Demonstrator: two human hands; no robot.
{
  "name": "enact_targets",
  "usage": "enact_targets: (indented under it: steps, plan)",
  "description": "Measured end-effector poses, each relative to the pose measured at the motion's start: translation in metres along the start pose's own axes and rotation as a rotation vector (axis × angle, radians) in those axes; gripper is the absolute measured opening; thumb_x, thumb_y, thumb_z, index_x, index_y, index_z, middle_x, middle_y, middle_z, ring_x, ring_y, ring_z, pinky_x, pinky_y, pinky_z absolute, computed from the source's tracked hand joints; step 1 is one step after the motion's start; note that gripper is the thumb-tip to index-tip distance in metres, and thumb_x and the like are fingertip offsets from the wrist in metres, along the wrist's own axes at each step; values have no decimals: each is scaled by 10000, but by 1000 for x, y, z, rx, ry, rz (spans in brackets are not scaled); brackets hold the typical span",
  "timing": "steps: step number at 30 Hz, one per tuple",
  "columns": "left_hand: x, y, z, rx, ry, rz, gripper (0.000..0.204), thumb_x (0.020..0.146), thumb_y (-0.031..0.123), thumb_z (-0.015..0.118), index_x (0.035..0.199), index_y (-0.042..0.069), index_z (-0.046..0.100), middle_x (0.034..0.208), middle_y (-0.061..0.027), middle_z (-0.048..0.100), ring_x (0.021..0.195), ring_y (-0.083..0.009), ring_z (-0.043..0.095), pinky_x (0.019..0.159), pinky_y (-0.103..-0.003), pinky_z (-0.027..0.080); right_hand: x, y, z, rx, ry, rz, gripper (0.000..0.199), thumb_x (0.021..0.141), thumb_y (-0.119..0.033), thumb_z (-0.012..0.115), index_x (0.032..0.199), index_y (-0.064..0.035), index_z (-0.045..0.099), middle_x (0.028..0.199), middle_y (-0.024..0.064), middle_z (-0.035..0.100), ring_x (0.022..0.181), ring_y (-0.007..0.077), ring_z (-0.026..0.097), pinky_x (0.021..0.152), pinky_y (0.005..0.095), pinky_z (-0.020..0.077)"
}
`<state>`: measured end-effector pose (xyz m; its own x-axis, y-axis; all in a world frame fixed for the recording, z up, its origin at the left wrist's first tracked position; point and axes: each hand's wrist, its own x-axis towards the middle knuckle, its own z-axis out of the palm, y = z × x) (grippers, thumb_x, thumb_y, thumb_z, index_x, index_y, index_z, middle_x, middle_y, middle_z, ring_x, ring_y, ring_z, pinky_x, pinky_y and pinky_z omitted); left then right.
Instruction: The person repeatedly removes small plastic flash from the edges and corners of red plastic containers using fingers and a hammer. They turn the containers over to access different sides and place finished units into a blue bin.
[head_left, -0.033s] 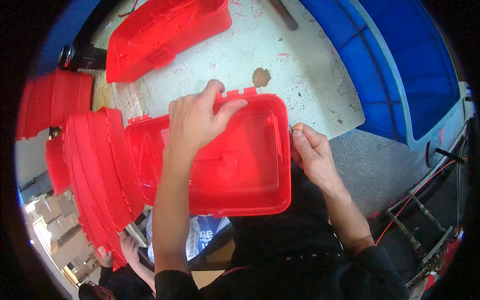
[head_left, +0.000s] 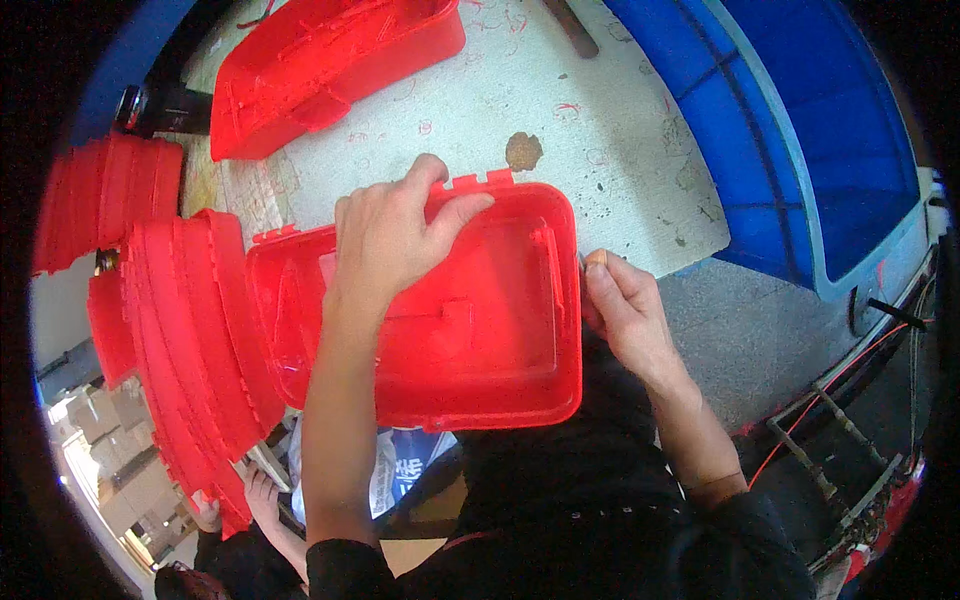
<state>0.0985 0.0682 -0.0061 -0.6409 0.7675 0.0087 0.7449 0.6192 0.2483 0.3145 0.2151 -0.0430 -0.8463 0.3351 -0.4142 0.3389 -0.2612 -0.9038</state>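
A shallow red plastic box (head_left: 480,330) with rounded corners and hinge tabs along its far rim lies in front of me, open side up. Over its far rim my left hand (head_left: 395,225) is closed, thumb on the inner side and fingers around the wall. My right hand (head_left: 622,305) is pinched at the box's right wall, thumb pressed against the forefinger. Something small and thin seems to stick out at those fingertips, but what it is cannot be made out. My left forearm hides part of the box's inside.
Another red box (head_left: 335,85) rests farther back on the pale worktable (head_left: 620,190). Stacks of red plastic parts (head_left: 190,320) stand at the left, with another person's hand (head_left: 262,495) by them. A large blue bin (head_left: 760,150) is at the right. A dark bar (head_left: 572,27) lies at the back.
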Motion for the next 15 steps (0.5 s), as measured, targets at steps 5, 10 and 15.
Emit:
enact_targets:
  steps: [5, 10, 15]
  plan:
    - [4, -6, 3, -4, 57, 10, 472, 873, 557, 677, 964, 95, 647, 644, -140, 658, 640, -365, 674, 590, -444, 499, -28, 6, 1, 8, -66, 30, 255, 1068, -200, 460, 898, -44, 568, 688, -55, 469, 639, 44, 422, 578, 237, 381]
    - [4, -8, 2, -31, 33, 0, 464, 868, 550, 686, 943, 93, 654, 635, -140, 654, 623, -349, 669, 583, -435, 497, -69, 11, -2, -217, -128, 22, 193, 1040, -161, 484, 974, -31, 611, 655, 50, 528, 600, 111, 541, 570, 289, 449]
    - [6, -3, -5, -95, 32, -9, 485, 837, 564, 712, 914, 87, 666, 643, -145, 663, 630, -350, 674, 595, -440, 505, -87, -13, -11, -280, -589, 25, 98, 988, -127, 582, 1011, -39, 618, 764, 129, 594, 671, 279, 650, 604, 356, 515]
